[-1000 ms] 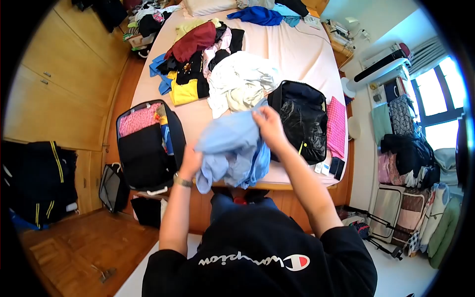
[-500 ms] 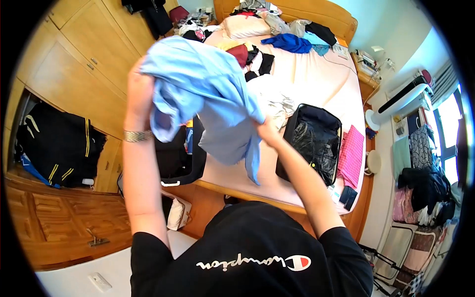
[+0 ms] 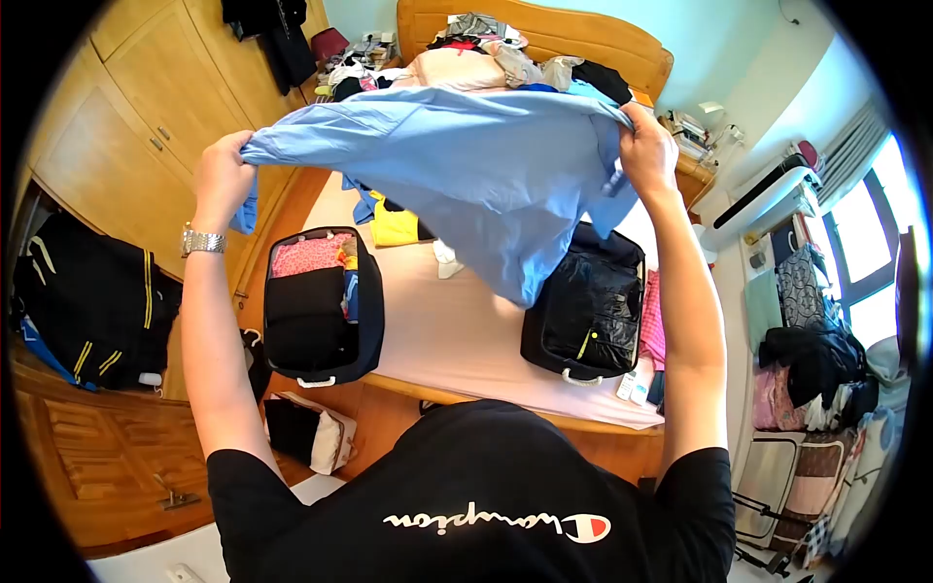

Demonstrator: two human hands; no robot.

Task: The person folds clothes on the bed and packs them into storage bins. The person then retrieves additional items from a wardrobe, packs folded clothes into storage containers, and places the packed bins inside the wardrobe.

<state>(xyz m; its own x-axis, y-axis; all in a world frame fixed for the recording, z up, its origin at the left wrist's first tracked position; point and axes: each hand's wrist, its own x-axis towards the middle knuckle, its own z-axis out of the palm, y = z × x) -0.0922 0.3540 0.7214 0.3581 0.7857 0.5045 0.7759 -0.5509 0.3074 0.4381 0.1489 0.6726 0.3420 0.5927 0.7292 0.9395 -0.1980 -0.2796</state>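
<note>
A light blue shirt (image 3: 466,165) is stretched in the air between my two hands, its lower part hanging in a point over the bed. My left hand (image 3: 223,180), with a metal watch on the wrist, is closed on one end of the shirt. On the other side, my right hand (image 3: 648,151) grips the opposite end. Below on the bed lie two halves of a black suitcase: the left one (image 3: 371,325) holds folded black and pink clothes, the right one (image 3: 534,335) has a black mesh lining. The shirt hides part of the bed behind it.
Yellow clothing (image 3: 397,225) lies on the bed (image 3: 452,330). More clothes (image 3: 476,44) are heaped by the headboard. Wooden wardrobes (image 3: 146,107) stand at left, with a black garment (image 3: 92,301) below. A bag (image 3: 330,437) sits on the floor. Clothes (image 3: 826,360) hang at right.
My hands have moved apart and the right hand has risen. The bunched shirt is now spread wide between them, and both suitcase halves show more fully.
</note>
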